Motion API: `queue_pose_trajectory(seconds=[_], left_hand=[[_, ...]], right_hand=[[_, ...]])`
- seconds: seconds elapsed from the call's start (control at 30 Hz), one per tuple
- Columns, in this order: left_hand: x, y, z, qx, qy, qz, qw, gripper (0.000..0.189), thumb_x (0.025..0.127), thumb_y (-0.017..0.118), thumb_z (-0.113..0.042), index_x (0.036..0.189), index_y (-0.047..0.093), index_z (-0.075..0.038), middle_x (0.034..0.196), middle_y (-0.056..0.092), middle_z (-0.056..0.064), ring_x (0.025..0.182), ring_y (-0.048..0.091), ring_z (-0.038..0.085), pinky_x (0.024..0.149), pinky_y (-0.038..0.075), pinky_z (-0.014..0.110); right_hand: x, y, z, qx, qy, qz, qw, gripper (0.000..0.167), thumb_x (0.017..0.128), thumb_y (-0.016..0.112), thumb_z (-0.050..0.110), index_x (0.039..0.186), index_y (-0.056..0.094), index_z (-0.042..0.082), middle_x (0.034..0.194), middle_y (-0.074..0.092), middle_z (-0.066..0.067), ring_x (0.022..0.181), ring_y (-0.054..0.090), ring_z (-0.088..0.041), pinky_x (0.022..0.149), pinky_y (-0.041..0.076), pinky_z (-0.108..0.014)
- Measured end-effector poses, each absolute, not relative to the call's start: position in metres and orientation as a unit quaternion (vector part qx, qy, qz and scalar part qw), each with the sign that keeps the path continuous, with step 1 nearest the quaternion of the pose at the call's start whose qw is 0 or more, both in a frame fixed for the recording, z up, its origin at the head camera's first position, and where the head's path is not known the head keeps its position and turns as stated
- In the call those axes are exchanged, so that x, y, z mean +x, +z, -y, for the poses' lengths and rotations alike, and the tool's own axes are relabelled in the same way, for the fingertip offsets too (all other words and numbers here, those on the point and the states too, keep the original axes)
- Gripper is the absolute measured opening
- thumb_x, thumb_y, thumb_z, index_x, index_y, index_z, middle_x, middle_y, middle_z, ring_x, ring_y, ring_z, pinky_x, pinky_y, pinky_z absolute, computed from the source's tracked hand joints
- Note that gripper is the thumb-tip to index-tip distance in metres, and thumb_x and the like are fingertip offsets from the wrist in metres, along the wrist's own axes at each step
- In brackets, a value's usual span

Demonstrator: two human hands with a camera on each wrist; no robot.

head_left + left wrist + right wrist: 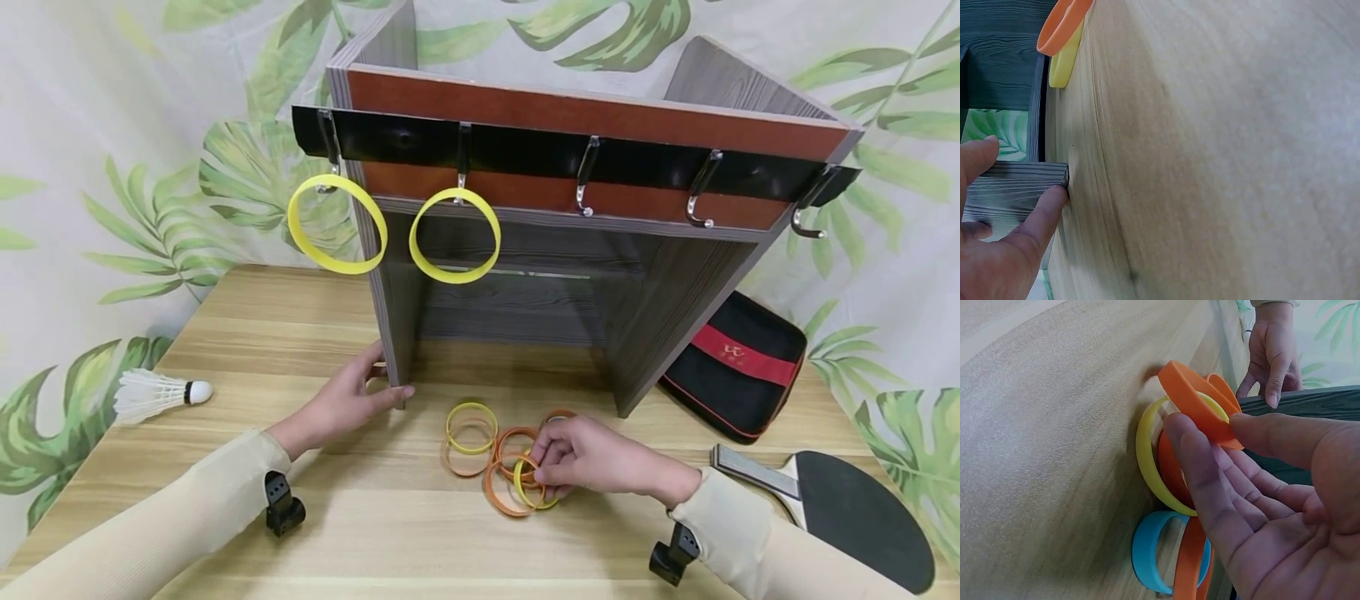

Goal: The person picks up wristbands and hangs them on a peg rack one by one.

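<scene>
Just in front of the hook rack (525, 187), whose left side panel (397, 308) the left hand (348, 400) grips, the right hand (581, 454) pinches an orange wristband (1188, 394) so near a yellow wristband (1142, 453) that a hasty pull could catch that neighbour and drag it along.

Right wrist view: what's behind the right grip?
Parts of a yellow band, an orange band seen through its loop, and the shelf panel show; whatever lies behind the right grip is covered.
</scene>
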State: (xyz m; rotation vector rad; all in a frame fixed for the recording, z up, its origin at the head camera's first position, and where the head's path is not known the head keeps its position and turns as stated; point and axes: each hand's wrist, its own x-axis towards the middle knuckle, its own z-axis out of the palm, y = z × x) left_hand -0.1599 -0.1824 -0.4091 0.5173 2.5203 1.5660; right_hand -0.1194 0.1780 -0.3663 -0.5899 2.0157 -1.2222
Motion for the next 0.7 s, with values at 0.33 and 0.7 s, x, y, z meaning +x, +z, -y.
queue_pose_trajectory(seconds=[0.33,0.7], left_hand=[[-0.159,-0.408,0.181,0.170,0.517,-0.837,0.065,0.076,0.099,0.072,-0.012,0.163,0.032,-0.007,0.156,0.050,0.026,0.134,0.057,0.048,0.094,0.056,0.042],[-0.159,-0.407,0.181,0.169,0.515,-0.838,0.066,0.077,0.099,0.072,-0.012,0.164,0.031,-0.009,0.158,0.048,0.026,0.135,0.056,0.048,0.096,0.055,0.043]], right_hand=[[-0.125,-0.366,-0.187,-0.246,-0.511,-0.745,0.351,0.026,0.100,0.068,0.004,0.114,0.059,-0.015,0.098,0.073,-0.031,0.085,0.077,-0.015,0.077,0.064,-0.034],[-0.134,-0.338,-0.185,-0.285,-0.587,-0.712,0.259,0.024,0.101,0.067,0.005,0.118,0.059,-0.010,0.103,0.073,-0.029,0.087,0.077,-0.013,0.080,0.064,-0.036]])
